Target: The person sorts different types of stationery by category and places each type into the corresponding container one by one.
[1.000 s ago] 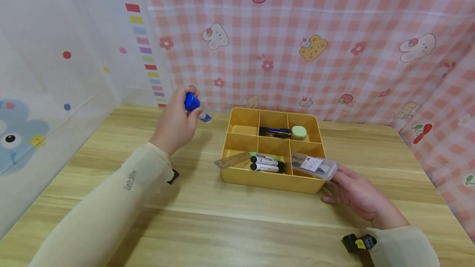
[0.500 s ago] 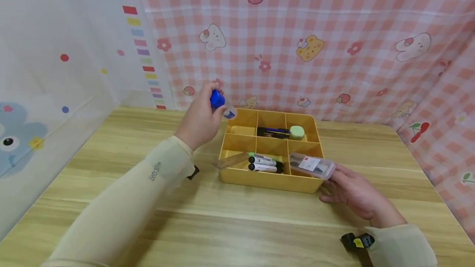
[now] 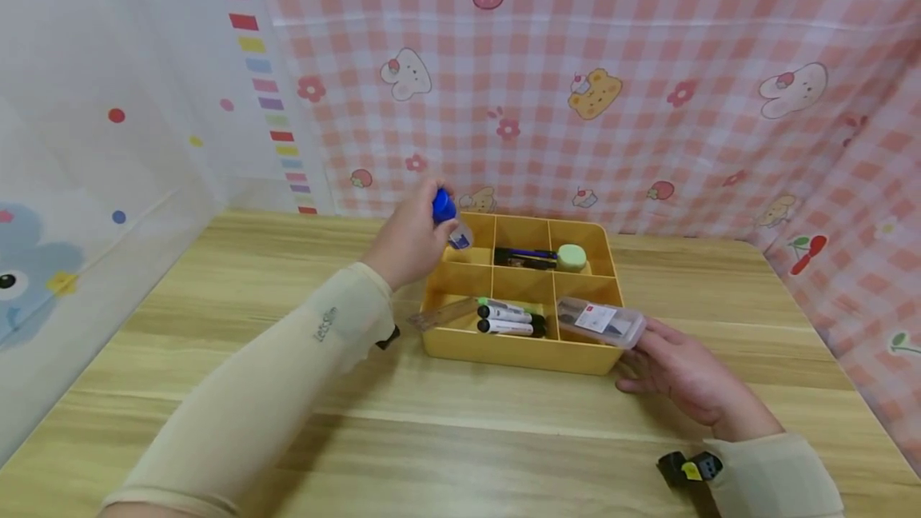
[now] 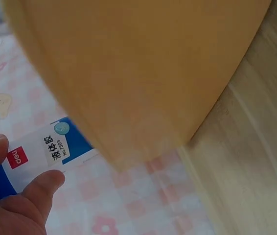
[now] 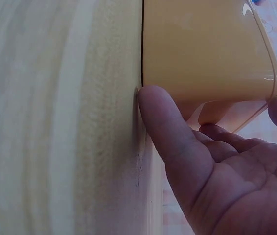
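My left hand [image 3: 408, 240] holds a bottle of liquid glue [image 4: 43, 149] with a blue cap [image 3: 443, 205], pinched between thumb and fingers. The bottle tilts downward over the back left compartment of the yellow divided organizer [image 3: 518, 353]. In the left wrist view, the organizer's side wall hides the bottle's far end. At the organizer's front right corner, my right hand [image 3: 687, 378] rests with relaxed fingers; the right wrist view shows its thumb [image 5: 160, 110] low at the corner by the table and the other fingers along the side wall.
Several markers [image 3: 512, 327] lie in the front middle compartment, and a ruler [image 3: 442, 315] sticks out at front left. A clear plastic case [image 3: 600, 321] overhangs the front right rim. Pens [image 3: 525, 259] and a pale green rounded item [image 3: 572, 257] sit at the back. Patterned cloth [image 3: 518, 62] hangs behind the table.
My left hand has moved right with the glue bottle, from beside the organizer to over its back left compartment, and has lowered slightly. The right hand stays at the corner.
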